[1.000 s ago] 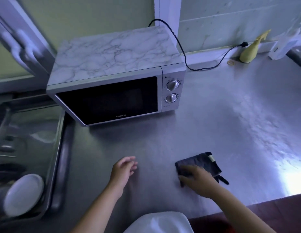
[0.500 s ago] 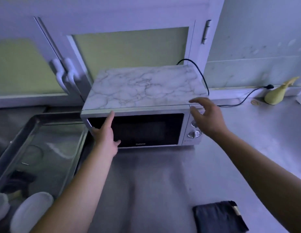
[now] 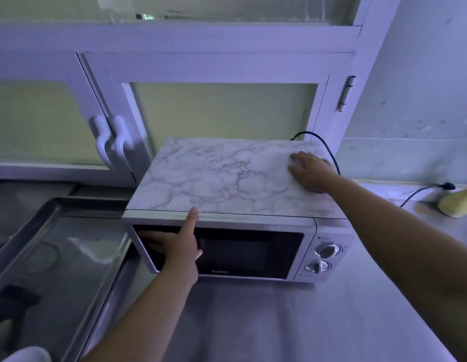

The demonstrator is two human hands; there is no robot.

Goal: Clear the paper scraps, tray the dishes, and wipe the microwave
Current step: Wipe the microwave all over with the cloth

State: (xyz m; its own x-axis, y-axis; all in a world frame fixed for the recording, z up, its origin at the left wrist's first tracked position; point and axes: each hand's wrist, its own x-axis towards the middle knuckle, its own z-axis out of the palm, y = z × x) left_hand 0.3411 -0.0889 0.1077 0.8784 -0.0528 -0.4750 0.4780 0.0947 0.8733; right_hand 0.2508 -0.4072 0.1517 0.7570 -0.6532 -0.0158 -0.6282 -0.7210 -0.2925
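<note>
Marble-topped microwave (image 3: 227, 184) on steel surface (image 3: 279, 322), just right of metal tray (image 3: 78, 202), left hand (image 3: 175, 246) against its dark door, fingers (image 3: 154, 236) stretched leftward, thumb up at top edge, right hand (image 3: 310, 171) flat on its top near right rear corner, fingers straight, holding nothing

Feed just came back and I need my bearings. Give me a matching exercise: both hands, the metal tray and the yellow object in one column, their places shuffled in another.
Things:
1. left hand
2. right hand
3. metal tray
4. yellow object

Places:
A. on the counter, far right
B. flat on the marbled top of the microwave
C. against the left part of the dark door
D. beside the microwave, on its left

Pairs: 1-C, 2-B, 3-D, 4-A
</note>
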